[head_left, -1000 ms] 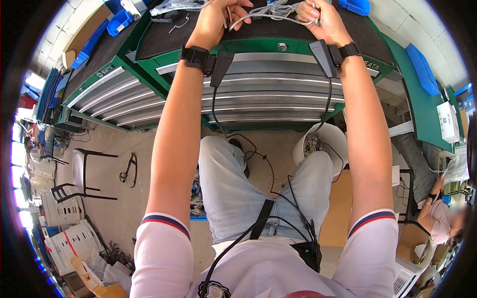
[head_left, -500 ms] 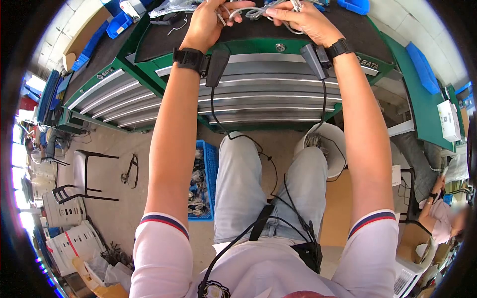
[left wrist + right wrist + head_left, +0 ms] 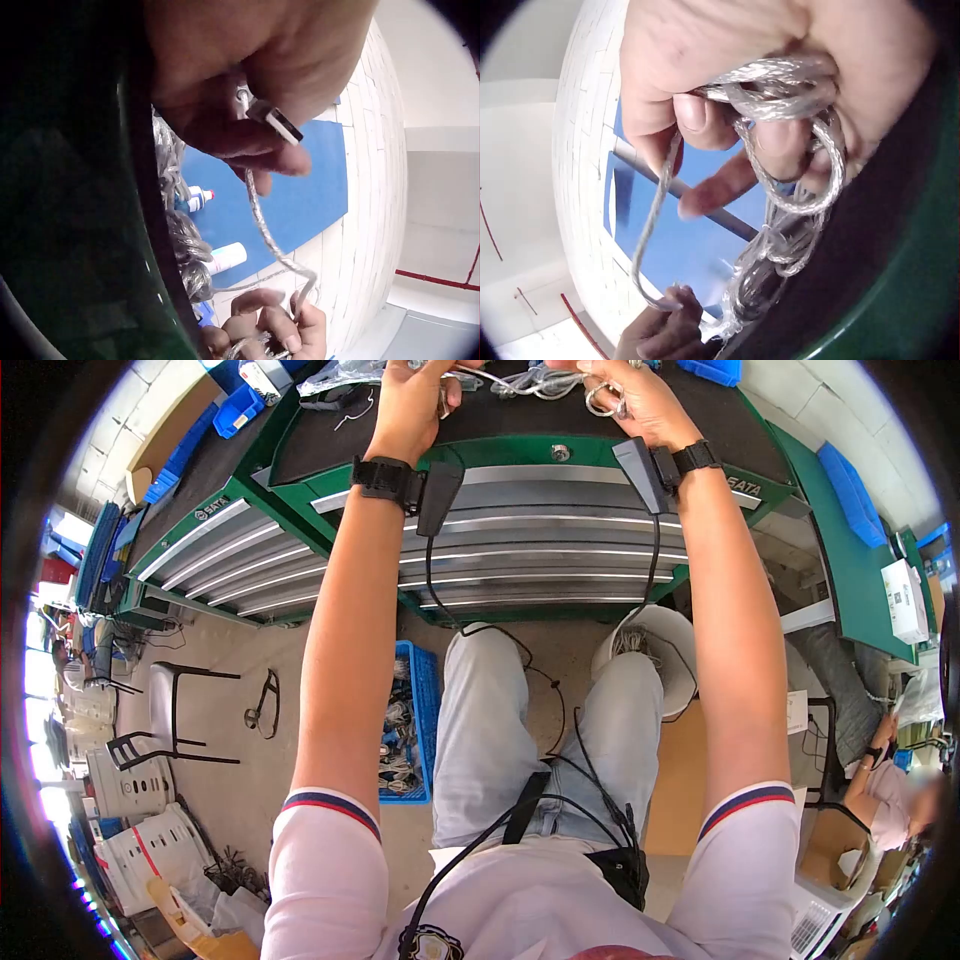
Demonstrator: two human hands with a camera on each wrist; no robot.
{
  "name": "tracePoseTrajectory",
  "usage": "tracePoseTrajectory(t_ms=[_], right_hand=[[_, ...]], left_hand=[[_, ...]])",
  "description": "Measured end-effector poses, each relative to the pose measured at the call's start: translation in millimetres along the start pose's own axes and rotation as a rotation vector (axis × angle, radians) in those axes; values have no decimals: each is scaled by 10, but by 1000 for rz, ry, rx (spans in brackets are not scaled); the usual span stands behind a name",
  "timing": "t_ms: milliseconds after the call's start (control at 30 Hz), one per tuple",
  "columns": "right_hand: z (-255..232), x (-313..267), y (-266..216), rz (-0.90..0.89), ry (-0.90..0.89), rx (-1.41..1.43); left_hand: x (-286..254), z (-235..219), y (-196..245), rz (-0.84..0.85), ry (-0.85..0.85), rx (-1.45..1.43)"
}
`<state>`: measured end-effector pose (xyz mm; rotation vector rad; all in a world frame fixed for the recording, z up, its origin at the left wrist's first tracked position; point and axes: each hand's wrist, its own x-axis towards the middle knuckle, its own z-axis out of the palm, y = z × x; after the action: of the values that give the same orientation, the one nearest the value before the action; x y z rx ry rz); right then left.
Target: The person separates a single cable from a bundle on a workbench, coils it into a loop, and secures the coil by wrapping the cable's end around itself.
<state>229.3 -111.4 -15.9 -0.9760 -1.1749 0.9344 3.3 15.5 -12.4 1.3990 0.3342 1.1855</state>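
Pale blue denim covers the person's jeans (image 3: 480, 730) at the near end. Left of them a blue basket (image 3: 428, 710) stands on the floor, partly hidden by the left forearm; right of them is a white bucket (image 3: 680, 628), its contents hard to make out. Both probably sit there to be within reach.

Farther on is a green cabinet (image 3: 540, 565) with grey drawers, and above its dark top the hands work. The left hand (image 3: 408, 410) pinches a silvery cable (image 3: 646, 232) near its end, with the plug (image 3: 277, 124) poking out past the fingers, likely to keep that end free. The right hand (image 3: 645, 405) curls round several loops of it, seemingly so they do not slip apart; one length spans the gap between the hands. The other end cannot be seen, and the head view cuts off fingertips at its far edge.

Beyond lies a bundle of cables (image 3: 757, 277); whether it joins the held one I cannot tell. Farther still stand a white canister (image 3: 229, 257), its label unreadable, and a pale wall (image 3: 375, 195).
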Motion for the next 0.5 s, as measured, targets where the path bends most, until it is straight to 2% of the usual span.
tracePoseTrajectory(t_ms=[133,200,300,367,433,500], right_hand=[[-72,40,22,74,-82,145],[-76,40,34,70,-11,150],[-35,27,25,41,81,90],[-5,1,-5,27,87,96],[3,2,-36,42,-12,69],[16,16,-60,59,12,62]], left_hand=[[-62,40,79,3,-46,55],[-62,48,63,-12,-151,86],[-6,7,7,18,-213,70],[-1,-5,-6,13,-206,71],[-24,16,29,-18,-206,19],[-33,36,78,-9,-207,25]])
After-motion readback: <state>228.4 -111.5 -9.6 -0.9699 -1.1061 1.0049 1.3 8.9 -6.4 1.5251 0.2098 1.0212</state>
